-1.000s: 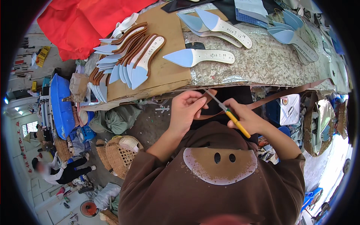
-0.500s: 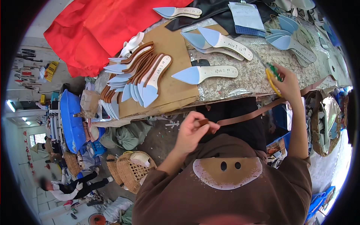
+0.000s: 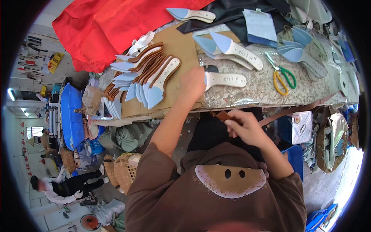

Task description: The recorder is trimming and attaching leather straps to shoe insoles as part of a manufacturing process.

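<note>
The right hand [image 3: 247, 129] is closing its grip on a brown leather strap [image 3: 286, 112], pinching the strap's near end just below the front edge of the surface [image 3: 255, 91], probably to keep it taut and off the floor. The strap is running away to the right under that edge, thin, flat and reddish brown. The left hand [image 3: 193, 83] is reaching up onto the surface, fingers curled down over the toe end of a pale insole [image 3: 226, 80] with a light-blue tip; whether its grip is closed on it, I cannot tell. Farther right, green-and-yellow scissors [image 3: 282, 75] are lying flat, set aside within reach.
</note>
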Demonstrator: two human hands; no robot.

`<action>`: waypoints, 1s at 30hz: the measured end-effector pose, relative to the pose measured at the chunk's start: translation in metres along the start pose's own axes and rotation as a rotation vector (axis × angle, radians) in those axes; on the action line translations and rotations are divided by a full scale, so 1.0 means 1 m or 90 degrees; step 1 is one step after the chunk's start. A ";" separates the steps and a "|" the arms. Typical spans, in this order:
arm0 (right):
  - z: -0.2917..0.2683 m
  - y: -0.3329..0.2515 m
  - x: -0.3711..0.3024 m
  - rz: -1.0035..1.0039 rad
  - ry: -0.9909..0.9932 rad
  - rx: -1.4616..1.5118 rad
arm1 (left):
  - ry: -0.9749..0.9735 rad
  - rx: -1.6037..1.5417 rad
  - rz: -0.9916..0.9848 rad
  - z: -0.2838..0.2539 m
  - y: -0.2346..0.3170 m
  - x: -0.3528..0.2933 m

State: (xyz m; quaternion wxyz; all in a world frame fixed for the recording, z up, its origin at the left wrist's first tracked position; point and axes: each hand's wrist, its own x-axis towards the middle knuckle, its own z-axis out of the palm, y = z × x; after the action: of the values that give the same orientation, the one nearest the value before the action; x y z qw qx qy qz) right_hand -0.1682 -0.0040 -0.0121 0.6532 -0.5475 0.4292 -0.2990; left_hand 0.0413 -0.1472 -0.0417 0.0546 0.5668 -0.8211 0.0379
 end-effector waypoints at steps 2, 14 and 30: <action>-0.023 -0.014 0.001 -0.044 0.054 0.060 | 0.103 -0.244 -0.078 -0.008 0.003 -0.014; -0.086 -0.038 0.132 -0.237 0.045 -0.347 | 0.199 -0.555 -0.022 0.017 0.034 -0.020; -0.075 -0.034 0.137 -0.227 0.052 -0.580 | 0.147 -0.493 -0.010 0.014 0.035 -0.011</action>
State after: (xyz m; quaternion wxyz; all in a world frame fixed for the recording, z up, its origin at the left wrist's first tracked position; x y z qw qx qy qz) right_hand -0.1697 -0.1641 -0.0138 0.2686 -0.8302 0.4414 -0.2095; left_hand 0.0123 -0.1261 -0.0571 0.3560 0.5029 -0.7588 -0.2111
